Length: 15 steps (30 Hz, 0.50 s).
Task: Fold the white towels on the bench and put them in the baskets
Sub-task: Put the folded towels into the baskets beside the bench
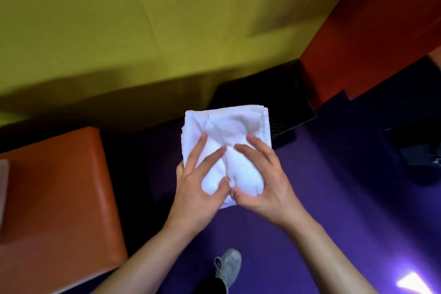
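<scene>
A folded white towel (pixel 226 126) is held in the air over the purple floor, its top layer wrinkled. My left hand (pixel 195 181) holds its near left part, with two fingers spread on top and the thumb pressed into the fold. My right hand (pixel 267 174) holds the near right part the same way, and the two thumbs almost meet at the towel's near edge. Just behind the towel, on the floor, stands a dark basket (pixel 288 95); the towel hides its near left part and I cannot see inside it.
An orange bench seat (pixel 55 193) stands at the left. A yellow-green surface (pixel 143 31) fills the back and a red block (pixel 372 31) stands at the right. A dark object (pixel 420 150) lies at the far right. My grey shoe (pixel 228 267) is on the purple floor (pixel 334 198).
</scene>
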### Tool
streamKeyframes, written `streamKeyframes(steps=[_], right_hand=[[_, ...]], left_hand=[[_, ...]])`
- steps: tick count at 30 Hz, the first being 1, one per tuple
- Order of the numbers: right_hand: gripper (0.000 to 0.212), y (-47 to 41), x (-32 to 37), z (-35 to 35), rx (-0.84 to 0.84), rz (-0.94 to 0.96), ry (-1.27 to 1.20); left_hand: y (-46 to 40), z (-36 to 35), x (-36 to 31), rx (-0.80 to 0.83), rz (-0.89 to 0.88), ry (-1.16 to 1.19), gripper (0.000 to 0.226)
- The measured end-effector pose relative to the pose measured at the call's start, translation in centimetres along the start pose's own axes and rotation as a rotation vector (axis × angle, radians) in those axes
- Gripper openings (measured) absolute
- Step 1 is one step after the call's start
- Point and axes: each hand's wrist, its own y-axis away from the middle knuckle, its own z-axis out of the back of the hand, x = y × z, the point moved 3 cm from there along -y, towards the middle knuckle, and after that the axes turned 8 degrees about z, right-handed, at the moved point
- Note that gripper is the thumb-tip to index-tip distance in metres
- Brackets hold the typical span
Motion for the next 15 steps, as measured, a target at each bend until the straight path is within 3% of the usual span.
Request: streamKeyframes(steps=[15], right_hand=[[0.082, -8.6, -14.5, 11.0, 0.138, -0.068, -0.003]], left_hand=[[-12.2, -13.8, -5.1, 0.022, 0.077, 0.054, 0.060]])
